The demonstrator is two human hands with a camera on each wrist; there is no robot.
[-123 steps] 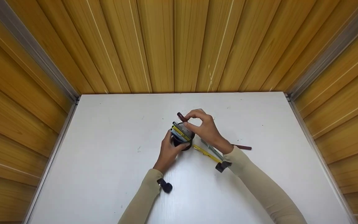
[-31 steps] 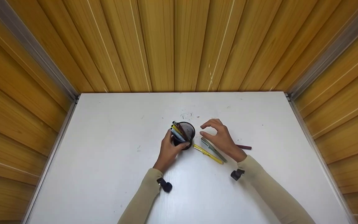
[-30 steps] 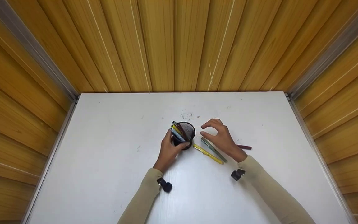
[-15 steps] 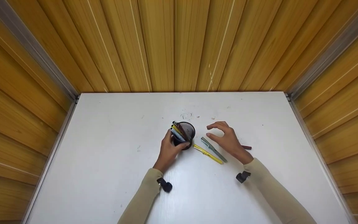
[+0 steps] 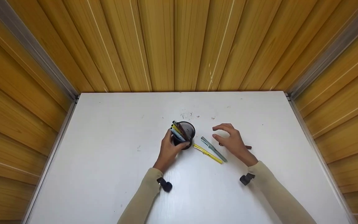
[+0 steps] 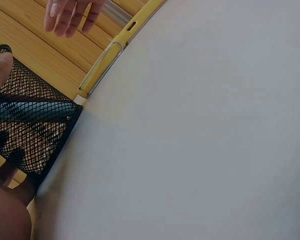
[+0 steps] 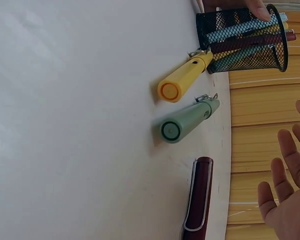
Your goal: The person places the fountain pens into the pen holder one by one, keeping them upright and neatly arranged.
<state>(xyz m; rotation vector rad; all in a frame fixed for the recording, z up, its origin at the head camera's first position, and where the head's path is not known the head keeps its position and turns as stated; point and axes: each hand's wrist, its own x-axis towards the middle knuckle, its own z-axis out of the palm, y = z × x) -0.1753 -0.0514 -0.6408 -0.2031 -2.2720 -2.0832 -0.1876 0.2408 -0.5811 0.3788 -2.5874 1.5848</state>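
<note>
The left hand (image 5: 168,150) grips the black mesh pen cup (image 5: 185,135) from its near side, fingers curled round the wall. The cup stands upright on the white table (image 5: 104,174), and the pens in it lean away toward the far left.

The right hand (image 5: 233,142) hovers with relaxed, spread fingers and holds nothing. Directly under it lies the dark red pen (image 5: 248,147) — the head view shows only its end past the hand. To the left of this hand lie the green pen (image 5: 213,149) and the yellow pen (image 5: 208,153), side by side, their long axes running from the cup's foot toward the person's right.

The right wrist view shows more — the dark red pen (image 7: 196,204) with its clip, lying roughly parallel to the green pen (image 7: 188,121) and the yellow pen (image 7: 185,77). The left wrist view shows the yellow pen's (image 6: 106,59) tip just beside the cup (image 6: 32,125).
</note>
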